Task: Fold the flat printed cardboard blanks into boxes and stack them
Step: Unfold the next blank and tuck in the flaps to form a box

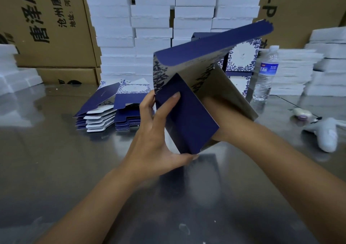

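My left hand clamps the half-folded box, my right hand sits inside, grip unreadable; some finished boxes stand behind, many blanks remain.

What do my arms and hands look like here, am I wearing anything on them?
Both forearms are bare, with no sleeves in view. The left hand wears no glove, ring or watch. The right hand is partly hidden by the box; nothing worn shows.
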The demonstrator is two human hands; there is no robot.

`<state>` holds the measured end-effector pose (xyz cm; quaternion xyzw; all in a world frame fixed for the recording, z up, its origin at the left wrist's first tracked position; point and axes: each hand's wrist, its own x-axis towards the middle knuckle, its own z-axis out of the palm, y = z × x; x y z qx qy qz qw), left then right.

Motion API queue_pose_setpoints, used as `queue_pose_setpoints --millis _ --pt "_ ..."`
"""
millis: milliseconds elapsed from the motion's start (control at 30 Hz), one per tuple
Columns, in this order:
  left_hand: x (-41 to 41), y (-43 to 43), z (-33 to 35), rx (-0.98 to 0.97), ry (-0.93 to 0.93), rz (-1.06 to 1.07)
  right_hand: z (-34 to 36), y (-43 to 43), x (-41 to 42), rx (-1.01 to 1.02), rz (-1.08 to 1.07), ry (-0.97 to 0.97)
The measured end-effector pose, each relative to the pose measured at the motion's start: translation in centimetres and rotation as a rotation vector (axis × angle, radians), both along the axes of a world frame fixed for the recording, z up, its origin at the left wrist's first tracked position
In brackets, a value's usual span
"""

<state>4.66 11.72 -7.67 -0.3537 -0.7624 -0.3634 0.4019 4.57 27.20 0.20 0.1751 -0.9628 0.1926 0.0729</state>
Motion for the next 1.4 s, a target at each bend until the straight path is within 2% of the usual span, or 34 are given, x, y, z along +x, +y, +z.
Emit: queue_pose_setpoints --millis 33,100,133,200,300,367,433,500,567,633,800,900,1033,1400 --pt "0.0 -0.1 0.0 -0.002 -0.013 0.006 0.3 0.3 0.1 -0.12 0.044 0.083" --pt "0.1 -0.2 0.1 0.007 -0.065 0.014 1.3 0.6 1.0 -0.491 0.087 0.06" --pt "0.2 -0.3 0.1 0.022 -0.11 0.016 1.9 0.7 1.4 -0.609 0.095 0.029" --pt "0.4 -0.3 0.2 0.06 -0.201 0.011 2.6 1.1 1.8 -0.726 0.13 -0.009" --pt "0.4 0.0 0.0 0.103 -0.256 0.036 2.8 1.2 2.4 -0.785 0.222 0.167" --pt "0.3 0.2 0.0 0.126 -0.269 0.043 1.9 0.6 2.8 -0.717 0.249 0.425" --pt "0.1 0.2 -0.1 0.154 -0.304 0.036 0.2 -0.1 2.7 -0.522 0.236 0.673" --pt "0.0 0.0 -0.1 0.169 -0.362 0.01 -1.8 -0.1 2.4 -0.339 0.193 0.796" --pt "-0.2 -0.2 -0.1 0.135 -0.434 0.003 -3.6 0.3 2.0 -0.282 0.156 0.82" --pt "-0.3 -0.1 -0.2 0.106 -0.471 -0.002 -4.6 0.6 1.6 -0.312 0.112 0.829" --pt "-0.2 0.4 0.2 0.322 -0.471 -0.055 -5.8 0.3 1.4 -0.346 0.017 0.927" --pt "0.5 0.6 0.7 0.332 -0.461 -0.051 -6.0 -0.3 1.9 -0.414 0.046 0.985" --pt "1.3 1.0 0.9 0.346 -0.47 -0.035 -6.4 -1.0 2.7 -0.388 0.065 1.05" --pt "1.4 1.3 1.4 0.369 -0.481 -0.008 -6.7 -0.4 2.5 -0.379 0.042 0.988"
